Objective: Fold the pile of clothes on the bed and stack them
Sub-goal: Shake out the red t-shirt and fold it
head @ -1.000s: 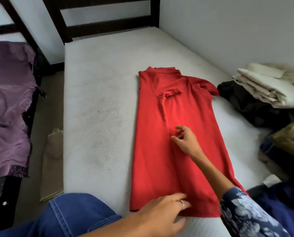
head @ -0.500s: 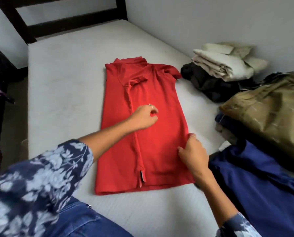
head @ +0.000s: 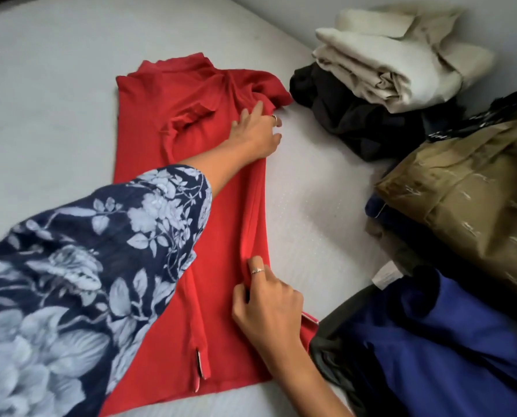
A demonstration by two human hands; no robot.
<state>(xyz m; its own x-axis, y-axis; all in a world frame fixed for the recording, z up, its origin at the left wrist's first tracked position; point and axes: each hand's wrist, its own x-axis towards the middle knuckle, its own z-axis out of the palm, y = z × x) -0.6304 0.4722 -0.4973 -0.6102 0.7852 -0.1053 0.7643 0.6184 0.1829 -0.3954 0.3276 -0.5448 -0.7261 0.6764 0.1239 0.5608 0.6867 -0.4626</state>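
Bed (head: 55,70): bare pale mattress w/ fine dotted texture, fills most of view; light wall strip top right. No table here.

Unfolded heap, right edge of bed: blue garment (head: 432,341) nearest, olive-brown garment (head: 468,200) beyond it, w/ dark pieces under both. Farther back by the wall, cream folded pieces (head: 380,64) sit on a black garment (head: 350,115) — prob. the stack so far, though the black one looks crumpled.

Red polo shirt (head: 173,94) lies flat mid-bed, collar away from person, hem near. One side looks already folded in (sleeve lying across chest); right side not yet.

Left hand (head: 257,133), floral sleeve, reaches across shirt to right shoulder: fingers spread and fairly straight, touching cloth by the right sleeve; can't tell if they're gripping it. Right hand (head: 269,305) low on the right edge: fingers curled, clamped on a raised ridge of red fabric.

Step in hand, as I read it: fold right side inward. To do well: take shoulder and lower edge together, keep edge taut between both hands so the crease runs straight collar-to-hem, tuck sleeve in flat, match the other side's width, smooth before folding hem up. Risk: sleeve bunching by the black garment, which lies just beside it.
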